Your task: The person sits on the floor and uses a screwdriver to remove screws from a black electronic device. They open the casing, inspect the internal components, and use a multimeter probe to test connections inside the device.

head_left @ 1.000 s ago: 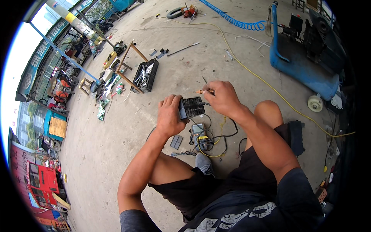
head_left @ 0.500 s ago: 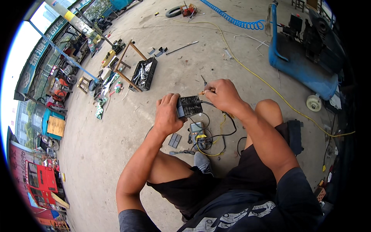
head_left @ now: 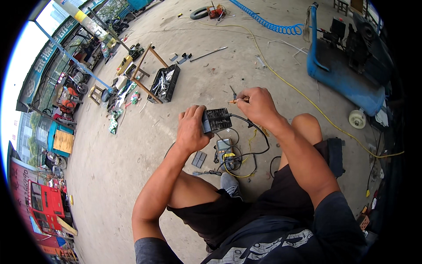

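Observation:
My left hand (head_left: 191, 129) is closed round the left side of a black box (head_left: 218, 120) that looks like a charger, held up over the floor. A black cable (head_left: 266, 140) leaves the box's right side and loops down. Just right of the box, apart from it, my right hand (head_left: 259, 105) pinches a small object with an orange-brown end (head_left: 232, 102). A thin dark tip (head_left: 233, 91) sticks out beside those fingers; its kind is unclear. Below the box, a multimeter (head_left: 224, 147) with a grey screen lies among leads near my shoe (head_left: 229, 185).
A flat dark grey piece (head_left: 199, 159) lies left of the multimeter. Ahead stands a black crate (head_left: 172, 83) of metal tools beside a wooden frame (head_left: 154, 56). To the right are a blue compressor tank (head_left: 347, 83) and a yellow hose (head_left: 303, 97) across the concrete.
My right hand has shifted slightly up and to the right, widening the gap to the box. My left hand and the box stay nearly in place.

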`<state>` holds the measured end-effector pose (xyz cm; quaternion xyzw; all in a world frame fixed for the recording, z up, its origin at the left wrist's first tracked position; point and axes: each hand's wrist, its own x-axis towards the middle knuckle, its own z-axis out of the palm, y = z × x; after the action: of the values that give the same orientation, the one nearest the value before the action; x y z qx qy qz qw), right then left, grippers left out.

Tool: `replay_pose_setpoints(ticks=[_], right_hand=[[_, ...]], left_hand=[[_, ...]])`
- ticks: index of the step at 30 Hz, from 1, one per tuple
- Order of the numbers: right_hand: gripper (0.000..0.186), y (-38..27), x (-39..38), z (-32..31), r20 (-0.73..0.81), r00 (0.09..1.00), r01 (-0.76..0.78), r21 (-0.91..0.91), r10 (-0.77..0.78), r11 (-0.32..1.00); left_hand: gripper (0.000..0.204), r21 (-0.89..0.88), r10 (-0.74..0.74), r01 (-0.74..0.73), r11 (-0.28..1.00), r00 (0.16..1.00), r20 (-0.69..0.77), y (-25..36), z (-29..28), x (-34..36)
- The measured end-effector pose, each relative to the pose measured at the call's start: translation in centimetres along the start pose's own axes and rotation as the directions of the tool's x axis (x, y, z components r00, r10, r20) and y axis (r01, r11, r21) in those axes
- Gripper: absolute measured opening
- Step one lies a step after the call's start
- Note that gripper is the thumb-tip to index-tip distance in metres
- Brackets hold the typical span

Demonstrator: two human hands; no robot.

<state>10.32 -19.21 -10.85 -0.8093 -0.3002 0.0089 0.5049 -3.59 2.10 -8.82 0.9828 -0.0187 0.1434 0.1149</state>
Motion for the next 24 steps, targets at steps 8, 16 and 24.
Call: replay_pose_setpoints(ticks=[8,16,24], right_hand=[[0.017,0.3,0.0,-0.5,0.001,1.0,0.002,-0.08,-0.002,0.997],[0.02,0.3,0.0,0.1,0.03,1.0,0.005,-0.028,-0.004,1.0],[0.023,0.6,-0.2,0.7,0.112,0.994,0.001,0.125,-0.015,0.992]], left_hand=[[0.081,-0.017,-0.02,0.02,1.0,1.0,0.016,0.0,0.0,0.1],[0.083,-0.123,0.135,-0.122,0.985,0.985,0.106,0.0,-0.3,0.1],[0.099,-0.137,0.162,-0.128,0.982,0.948,0.275,0.9,0.1,0.5]])
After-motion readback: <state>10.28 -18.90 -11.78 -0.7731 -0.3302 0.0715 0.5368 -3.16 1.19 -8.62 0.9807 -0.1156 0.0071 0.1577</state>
